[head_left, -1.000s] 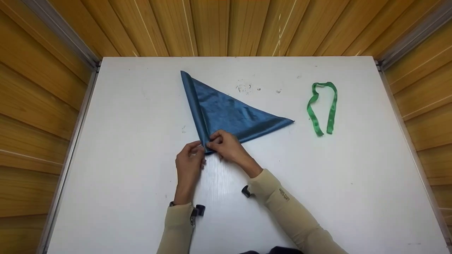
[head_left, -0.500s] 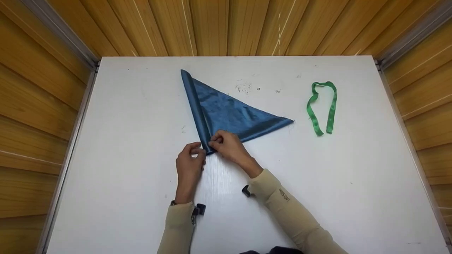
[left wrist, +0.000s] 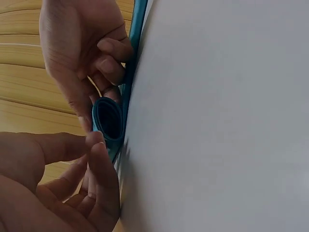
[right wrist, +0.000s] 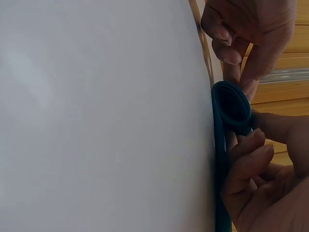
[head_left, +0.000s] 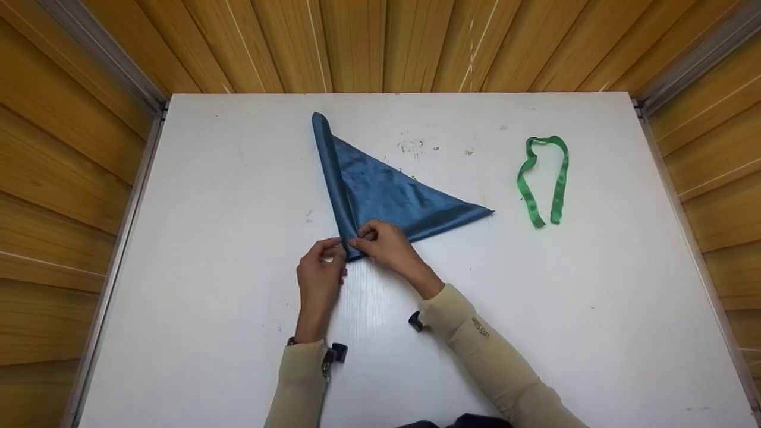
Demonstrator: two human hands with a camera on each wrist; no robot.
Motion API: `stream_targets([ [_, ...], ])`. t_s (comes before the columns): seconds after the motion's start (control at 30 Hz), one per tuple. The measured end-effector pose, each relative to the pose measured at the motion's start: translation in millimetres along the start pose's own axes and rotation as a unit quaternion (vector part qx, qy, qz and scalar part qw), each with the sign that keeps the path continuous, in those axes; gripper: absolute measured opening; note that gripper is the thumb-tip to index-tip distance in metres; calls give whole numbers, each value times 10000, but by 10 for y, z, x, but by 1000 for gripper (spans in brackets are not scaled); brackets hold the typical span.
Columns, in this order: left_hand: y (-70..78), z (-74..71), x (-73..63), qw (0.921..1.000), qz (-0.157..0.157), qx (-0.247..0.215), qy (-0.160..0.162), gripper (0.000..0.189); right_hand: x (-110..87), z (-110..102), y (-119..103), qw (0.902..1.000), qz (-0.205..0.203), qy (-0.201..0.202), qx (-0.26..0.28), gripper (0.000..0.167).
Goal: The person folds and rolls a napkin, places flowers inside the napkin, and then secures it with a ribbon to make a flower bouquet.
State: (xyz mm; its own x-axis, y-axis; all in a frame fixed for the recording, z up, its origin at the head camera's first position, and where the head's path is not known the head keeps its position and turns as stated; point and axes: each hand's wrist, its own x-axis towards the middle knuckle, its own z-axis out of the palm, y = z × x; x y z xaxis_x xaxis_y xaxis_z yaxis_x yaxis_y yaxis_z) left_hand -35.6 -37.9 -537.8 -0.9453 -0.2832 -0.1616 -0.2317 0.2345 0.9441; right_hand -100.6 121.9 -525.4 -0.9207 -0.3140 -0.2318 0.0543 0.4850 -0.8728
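A shiny blue cloth point(head_left: 386, 193) lies on the white table, its left side wound into a long narrow roll point(head_left: 330, 166) and its right side tapering to a point. At the roll's near end, my left hand point(head_left: 320, 273) grips it from the left with thumb and index finger. From the other side my right hand point(head_left: 387, 248) pinches the same end, thumb and fingertips on the roll. Both wrist views look into the open end of the rolled cloth point(right wrist: 231, 101), where several layers curl round a hollow. In the left wrist view, fingertips point(left wrist: 96, 140) touch its side.
A green ribbon point(head_left: 560, 184) lies in a loop on the right part of the white table point(head_left: 624, 309). Wood-patterned panels point(head_left: 410, 47) stand behind the table and along both sides. Dark marks show on the tabletop beyond the cloth.
The far end of the roll has shifted slightly right, and the cloth's right tip has dropped a little nearer. Both hands stay at the near end with only slight finger movement.
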Motion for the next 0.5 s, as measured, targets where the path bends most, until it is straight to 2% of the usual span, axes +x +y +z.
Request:
stream_targets([
  [0.1,9,1,3,9996,-106,268,17,29,4,-19,-15,9988,23,230,-423,25],
  [0.23,19,1,-3,9991,-163,387,-59,31,-2,-27,-20,9972,95,393,-630,23],
  [0.37,21,1,-9,9995,-93,258,-139,29,-9,-20,-4,9990,86,294,-317,16],
  [0.5,25,5,-10,9999,35,0,-125,27,-20,-15,12,9994,150,4,314,16],
])
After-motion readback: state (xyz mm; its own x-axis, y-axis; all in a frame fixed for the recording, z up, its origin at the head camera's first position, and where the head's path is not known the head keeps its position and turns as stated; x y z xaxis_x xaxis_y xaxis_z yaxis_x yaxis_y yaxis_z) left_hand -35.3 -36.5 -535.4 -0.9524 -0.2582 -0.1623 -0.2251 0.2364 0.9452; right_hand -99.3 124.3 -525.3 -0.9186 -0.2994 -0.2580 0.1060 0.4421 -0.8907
